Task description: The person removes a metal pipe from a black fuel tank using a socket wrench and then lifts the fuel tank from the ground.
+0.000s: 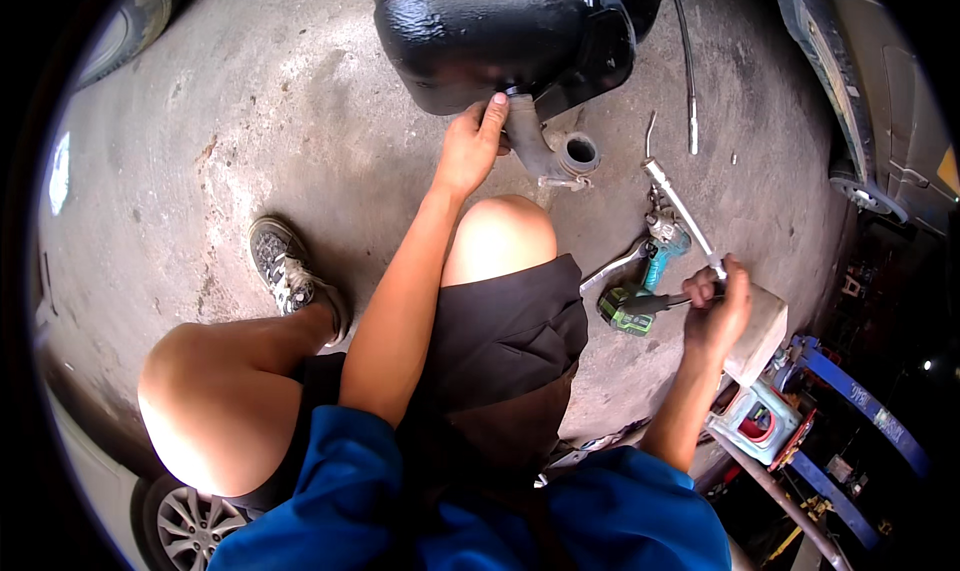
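Note:
A glossy black tank (pixel 480 31) rests on the concrete floor ahead of me. From its near side comes a curved grey filler pipe (pixel 530 141) with a round open mouth at the far end. My left hand (pixel 472 151) is closed at the joint between pipe and tank, its thumb on top; its other fingertips are partly hidden. Off to the right, my right hand (pixel 722 306) grips a ratchet wrench (pixel 685 211), whose long silver extension points away from me and whose dark handle sticks out leftward. Under the wrench lies a teal cordless impact wrench (pixel 660 256) with a green battery.
A chrome wrench (pixel 612 263) lies beside the impact wrench. Farther off is a long breaker bar (pixel 688 81). A pale block (pixel 760 331) and a blue-grey tray (pixel 758 421) stand at right, near blue metal beams (pixel 865 401). A vehicle (pixel 890 101) borders the upper right.

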`<control>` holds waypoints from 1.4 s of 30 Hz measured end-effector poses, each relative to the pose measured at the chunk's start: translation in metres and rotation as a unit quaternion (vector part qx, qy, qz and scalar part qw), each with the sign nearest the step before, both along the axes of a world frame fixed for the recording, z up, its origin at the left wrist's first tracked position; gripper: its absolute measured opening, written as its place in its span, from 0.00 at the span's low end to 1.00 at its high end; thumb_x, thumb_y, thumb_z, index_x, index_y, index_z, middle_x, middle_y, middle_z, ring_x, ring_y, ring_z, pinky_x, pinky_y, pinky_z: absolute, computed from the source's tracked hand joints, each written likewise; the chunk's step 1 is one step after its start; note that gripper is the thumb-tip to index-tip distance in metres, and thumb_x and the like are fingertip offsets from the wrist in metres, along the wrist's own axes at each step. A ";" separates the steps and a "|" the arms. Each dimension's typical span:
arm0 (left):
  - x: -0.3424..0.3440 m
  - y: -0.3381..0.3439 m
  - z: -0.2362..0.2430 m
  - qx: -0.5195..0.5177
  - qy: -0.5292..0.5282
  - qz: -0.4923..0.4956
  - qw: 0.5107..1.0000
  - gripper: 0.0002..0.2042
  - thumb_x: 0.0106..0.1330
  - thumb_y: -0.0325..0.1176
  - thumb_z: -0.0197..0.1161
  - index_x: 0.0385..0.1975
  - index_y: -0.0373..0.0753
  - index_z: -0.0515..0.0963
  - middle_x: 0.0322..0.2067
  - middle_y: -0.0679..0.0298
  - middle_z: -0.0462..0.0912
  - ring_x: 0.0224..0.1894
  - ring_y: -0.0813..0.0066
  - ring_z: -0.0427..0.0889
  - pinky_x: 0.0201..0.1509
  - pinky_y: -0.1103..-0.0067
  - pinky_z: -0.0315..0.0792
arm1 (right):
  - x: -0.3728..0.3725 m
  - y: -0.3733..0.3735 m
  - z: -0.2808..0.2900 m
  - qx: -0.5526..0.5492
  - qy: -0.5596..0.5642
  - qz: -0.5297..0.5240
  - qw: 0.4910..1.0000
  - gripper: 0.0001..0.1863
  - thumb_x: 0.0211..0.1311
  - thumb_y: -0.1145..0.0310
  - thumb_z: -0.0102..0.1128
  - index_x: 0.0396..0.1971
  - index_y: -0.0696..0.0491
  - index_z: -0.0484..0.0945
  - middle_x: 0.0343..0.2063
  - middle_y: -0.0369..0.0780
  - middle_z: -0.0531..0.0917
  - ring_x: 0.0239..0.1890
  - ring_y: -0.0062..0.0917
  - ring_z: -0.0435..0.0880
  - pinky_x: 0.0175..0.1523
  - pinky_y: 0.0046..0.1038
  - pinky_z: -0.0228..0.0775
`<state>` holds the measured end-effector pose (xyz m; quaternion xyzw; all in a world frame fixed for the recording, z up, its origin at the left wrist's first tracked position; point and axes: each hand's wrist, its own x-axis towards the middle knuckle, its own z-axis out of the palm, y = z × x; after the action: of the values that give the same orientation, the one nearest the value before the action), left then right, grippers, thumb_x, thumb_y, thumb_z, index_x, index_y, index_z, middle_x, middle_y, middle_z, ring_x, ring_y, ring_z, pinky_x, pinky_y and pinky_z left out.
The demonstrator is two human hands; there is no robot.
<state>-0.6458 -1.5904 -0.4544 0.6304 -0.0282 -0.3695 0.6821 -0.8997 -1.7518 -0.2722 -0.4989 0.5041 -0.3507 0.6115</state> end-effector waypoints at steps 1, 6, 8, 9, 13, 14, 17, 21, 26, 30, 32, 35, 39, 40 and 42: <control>0.000 -0.003 0.000 -0.036 0.053 0.006 0.998 0.26 0.75 0.52 0.52 0.51 0.28 0.75 0.37 0.55 0.84 0.36 0.70 0.84 0.40 0.74 0.80 | -0.011 0.010 -0.020 0.057 0.027 -0.032 0.997 0.11 0.63 0.66 0.62 0.35 0.57 0.73 0.21 0.35 0.70 0.20 0.17 0.66 0.21 0.20 0.55; 0.006 -0.005 0.002 -0.172 0.225 0.033 0.958 0.22 0.75 0.47 0.51 0.51 0.30 0.72 0.40 0.52 0.83 0.41 0.61 0.85 0.50 0.66 0.80 | -0.064 0.054 -0.148 0.273 0.072 -0.132 0.950 0.10 0.63 0.63 0.58 0.32 0.54 0.70 0.18 0.35 0.67 0.18 0.21 0.65 0.22 0.27 0.58; 0.006 -0.012 -0.002 -0.234 0.271 0.025 0.933 0.20 0.74 0.44 0.52 0.49 0.30 0.72 0.41 0.51 0.83 0.42 0.58 0.85 0.54 0.63 0.78 | -0.086 0.068 -0.188 0.281 0.102 -0.133 0.945 0.12 0.65 0.61 0.57 0.32 0.55 0.72 0.16 0.36 0.69 0.17 0.23 0.68 0.22 0.27 0.61; 0.006 -0.014 -0.001 -0.245 0.277 0.021 0.929 0.20 0.74 0.43 0.52 0.49 0.29 0.72 0.41 0.51 0.83 0.42 0.58 0.85 0.54 0.63 0.78 | -0.087 0.078 -0.197 0.263 0.139 -0.129 0.946 0.12 0.65 0.60 0.57 0.31 0.55 0.73 0.17 0.37 0.71 0.16 0.24 0.70 0.22 0.28 0.63; 0.003 -0.020 -0.003 -0.293 0.320 0.027 0.901 0.19 0.74 0.42 0.53 0.50 0.28 0.71 0.42 0.51 0.83 0.45 0.59 0.84 0.54 0.64 0.78 | -0.103 0.090 -0.220 0.038 0.393 0.080 0.915 0.17 0.67 0.57 0.57 0.31 0.58 0.78 0.23 0.42 0.79 0.23 0.29 0.79 0.29 0.29 0.72; 0.003 -0.022 -0.005 -0.306 0.335 0.033 0.890 0.19 0.74 0.42 0.53 0.50 0.28 0.71 0.42 0.50 0.83 0.46 0.59 0.84 0.54 0.64 0.78 | -0.104 0.093 -0.225 -0.139 0.484 0.150 0.851 0.18 0.67 0.55 0.57 0.33 0.58 0.78 0.25 0.43 0.80 0.26 0.29 0.80 0.31 0.30 0.73; 0.009 -0.010 -0.009 -0.279 0.303 0.017 0.911 0.20 0.74 0.42 0.53 0.51 0.29 0.72 0.44 0.51 0.82 0.47 0.60 0.84 0.56 0.65 0.78 | -0.038 0.097 -0.190 -0.109 0.431 0.196 0.874 0.21 0.62 0.58 0.65 0.46 0.60 0.78 0.43 0.47 0.82 0.46 0.31 0.82 0.47 0.32 0.74; 0.014 0.002 -0.004 -0.222 0.234 -0.017 0.946 0.26 0.74 0.49 0.54 0.56 0.29 0.70 0.48 0.51 0.82 0.50 0.60 0.82 0.56 0.65 0.76 | 0.077 0.088 -0.147 -0.073 0.199 0.260 0.942 0.35 0.54 0.67 0.73 0.60 0.59 0.67 0.51 0.48 0.79 0.52 0.32 0.80 0.54 0.35 0.72; 0.017 0.010 -0.019 -0.256 0.223 -0.092 0.936 0.32 0.74 0.56 0.50 0.60 0.30 0.68 0.54 0.50 0.79 0.55 0.60 0.80 0.58 0.64 0.74 | 0.128 0.067 -0.144 -0.178 0.088 0.322 0.926 0.33 0.52 0.64 0.75 0.56 0.58 0.71 0.50 0.48 0.79 0.51 0.36 0.80 0.55 0.36 0.73; 0.017 0.001 -0.025 -0.347 0.319 -0.090 0.878 0.31 0.74 0.56 0.49 0.61 0.32 0.68 0.56 0.50 0.78 0.57 0.57 0.79 0.62 0.61 0.71 | 0.139 0.069 -0.148 -0.239 0.107 0.287 0.922 0.25 0.50 0.63 0.75 0.46 0.60 0.79 0.42 0.48 0.82 0.45 0.38 0.84 0.49 0.35 0.76; 0.020 -0.004 -0.024 -0.354 0.325 -0.093 0.872 0.34 0.73 0.56 0.48 0.65 0.30 0.63 0.60 0.48 0.74 0.61 0.56 0.75 0.67 0.61 0.66 | 0.141 0.067 -0.148 -0.247 0.099 0.289 0.920 0.23 0.51 0.64 0.75 0.44 0.60 0.79 0.40 0.48 0.83 0.42 0.38 0.85 0.48 0.34 0.77; 0.022 -0.008 -0.040 -0.414 0.341 -0.101 0.838 0.36 0.73 0.56 0.50 0.67 0.29 0.59 0.63 0.47 0.70 0.65 0.55 0.70 0.71 0.62 0.62 | 0.143 0.070 -0.147 -0.265 0.089 0.284 0.917 0.21 0.51 0.66 0.74 0.42 0.61 0.80 0.36 0.47 0.84 0.39 0.37 0.86 0.45 0.34 0.78; 0.009 -0.017 -0.047 -0.478 0.334 -0.066 0.809 0.34 0.72 0.56 0.51 0.64 0.32 0.64 0.61 0.50 0.73 0.64 0.55 0.73 0.68 0.60 0.65 | 0.141 0.073 -0.142 -0.218 0.102 0.285 0.928 0.17 0.54 0.75 0.73 0.43 0.61 0.80 0.40 0.40 0.85 0.41 0.19 0.82 0.46 0.25 0.76; 0.005 -0.020 -0.048 -0.505 0.352 -0.054 0.786 0.32 0.72 0.55 0.51 0.64 0.32 0.63 0.61 0.48 0.73 0.63 0.55 0.72 0.69 0.60 0.65 | 0.141 0.073 -0.143 -0.231 0.100 0.279 0.927 0.17 0.52 0.73 0.73 0.41 0.61 0.80 0.38 0.42 0.85 0.40 0.25 0.84 0.45 0.28 0.77; 0.001 -0.023 -0.048 -0.527 0.385 -0.037 0.757 0.31 0.73 0.54 0.50 0.63 0.32 0.64 0.60 0.47 0.74 0.62 0.54 0.74 0.68 0.60 0.66 | 0.142 0.073 -0.143 -0.257 0.095 0.268 0.924 0.18 0.49 0.68 0.73 0.38 0.61 0.80 0.35 0.47 0.85 0.38 0.37 0.87 0.43 0.34 0.78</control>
<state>-0.6450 -1.6129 -0.5024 -0.0254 0.0236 -0.5330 0.8454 -0.7579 -1.6786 -0.4155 -0.7866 0.2998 -0.2423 0.4823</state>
